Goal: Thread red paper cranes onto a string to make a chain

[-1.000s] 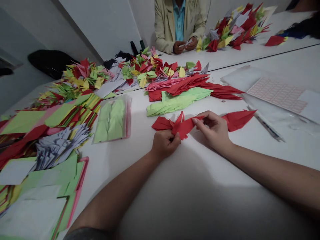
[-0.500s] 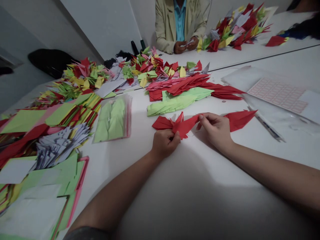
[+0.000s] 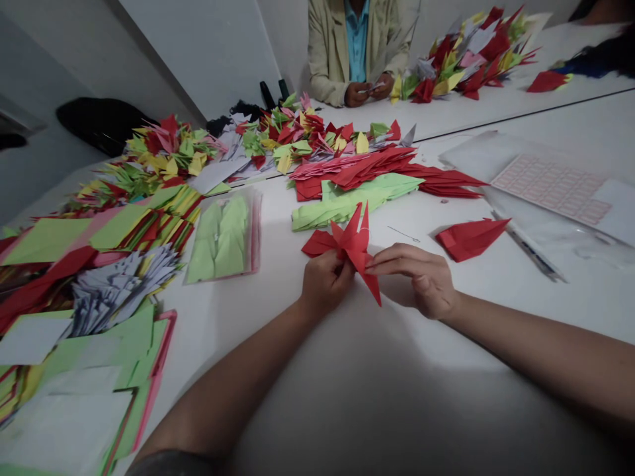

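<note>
A sheet of small pink-printed labels (image 3: 550, 188) lies at the right inside clear plastic, its print too small to read, with a pen (image 3: 533, 250) lying along the plastic's near edge. The white table (image 3: 278, 377) meets a second table at a dark seam, and a pale wall (image 3: 198, 53) rises behind, with a black bag (image 3: 99, 125) to the left. Colored paper cranes crowd the far side, and loose paper sheets are piled on the left. Opposite, a co-worker in a beige jacket holds a small white paper between both hands (image 3: 370, 91). The person's left hand (image 3: 325, 284) is clenched around the base of a red paper crane (image 3: 351, 248), which stands tilted above the table, just in front of a stack of green folded paper (image 3: 342, 210). The right hand (image 3: 414, 277) lies nearly flat with its fingers (image 3: 391, 259) extended toward the crane, apparently touching its lower point, though the view there is poor. A second red folded piece (image 3: 471, 238) rests just beyond that hand.
</note>
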### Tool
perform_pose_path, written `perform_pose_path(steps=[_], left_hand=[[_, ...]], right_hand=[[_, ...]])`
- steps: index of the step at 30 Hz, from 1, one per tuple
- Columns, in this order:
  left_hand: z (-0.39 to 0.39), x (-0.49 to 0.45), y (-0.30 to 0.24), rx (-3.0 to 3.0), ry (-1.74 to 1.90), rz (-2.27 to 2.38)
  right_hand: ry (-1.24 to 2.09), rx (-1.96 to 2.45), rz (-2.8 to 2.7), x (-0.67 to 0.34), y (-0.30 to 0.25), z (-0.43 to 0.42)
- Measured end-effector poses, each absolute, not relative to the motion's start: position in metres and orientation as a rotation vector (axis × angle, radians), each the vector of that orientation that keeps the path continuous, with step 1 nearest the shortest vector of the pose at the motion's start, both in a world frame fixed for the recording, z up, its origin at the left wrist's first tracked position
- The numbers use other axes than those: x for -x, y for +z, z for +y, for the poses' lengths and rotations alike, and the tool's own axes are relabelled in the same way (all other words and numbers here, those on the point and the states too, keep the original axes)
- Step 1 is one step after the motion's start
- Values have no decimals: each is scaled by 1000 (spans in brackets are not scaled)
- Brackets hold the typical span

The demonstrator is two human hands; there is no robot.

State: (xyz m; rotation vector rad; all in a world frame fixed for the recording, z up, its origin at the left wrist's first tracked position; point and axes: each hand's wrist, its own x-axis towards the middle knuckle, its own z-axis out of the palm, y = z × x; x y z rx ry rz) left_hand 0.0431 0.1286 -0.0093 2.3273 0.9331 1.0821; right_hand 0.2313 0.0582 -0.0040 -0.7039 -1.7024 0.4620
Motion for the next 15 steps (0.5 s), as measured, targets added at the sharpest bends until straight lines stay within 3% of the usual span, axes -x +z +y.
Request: perform_pose_path(steps=[5, 11, 15], left_hand=[[129, -43, -8, -2335, 1082, 789], [129, -42, -7, -2463, 984, 621], [129, -41, -8, -2485, 952, 596]], right_hand=[[414, 953, -1602, -224, -2, 63], [740, 1120, -1223, -224, -11, 75], [788, 1133, -1230, -226, -13, 77]])
